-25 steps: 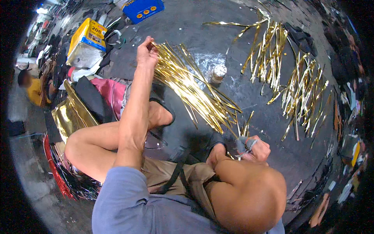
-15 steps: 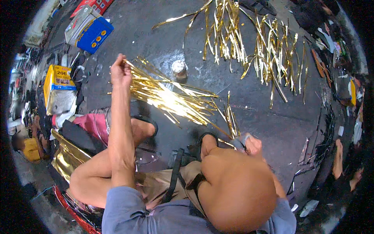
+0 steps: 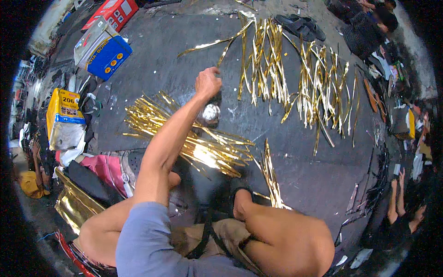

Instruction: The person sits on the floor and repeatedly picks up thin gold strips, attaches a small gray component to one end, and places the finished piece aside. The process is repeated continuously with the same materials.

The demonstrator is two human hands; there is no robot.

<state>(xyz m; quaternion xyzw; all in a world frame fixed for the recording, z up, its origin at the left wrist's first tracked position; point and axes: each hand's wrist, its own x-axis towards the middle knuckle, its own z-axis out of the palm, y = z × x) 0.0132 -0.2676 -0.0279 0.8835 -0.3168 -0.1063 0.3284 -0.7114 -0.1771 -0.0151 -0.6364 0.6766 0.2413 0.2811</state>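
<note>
My left hand [image 3: 208, 83] reaches forward over the dark floor with its fingers curled closed. Its fingertips meet the lower end of a thin gold foil strip [image 3: 227, 47]; whether they grip it is hidden. Below my left forearm lies a bundle of gold foil strips [image 3: 207, 157], fanned out to both sides. A small round object with a shiny whitish top [image 3: 211, 112] stands just below the hand. Farther right are two bunches of gold strips [image 3: 266, 60], [image 3: 323, 87]. A few more strips [image 3: 271, 177] lie beside my foot. My right hand is out of view.
At the left are a blue and white box [image 3: 104, 51], a red box [image 3: 115, 14] and a yellow tin [image 3: 67, 115]. A gold sheet [image 3: 76, 201] lies by my left knee. Black sandals [image 3: 301, 27] rest at the back. Other people [image 3: 369, 30] sit around the edges.
My left hand has released the bundle, leaving it on the floor, and moved right and forward to the strip's end. My right hand has left the view. The view has tilted up slightly.
</note>
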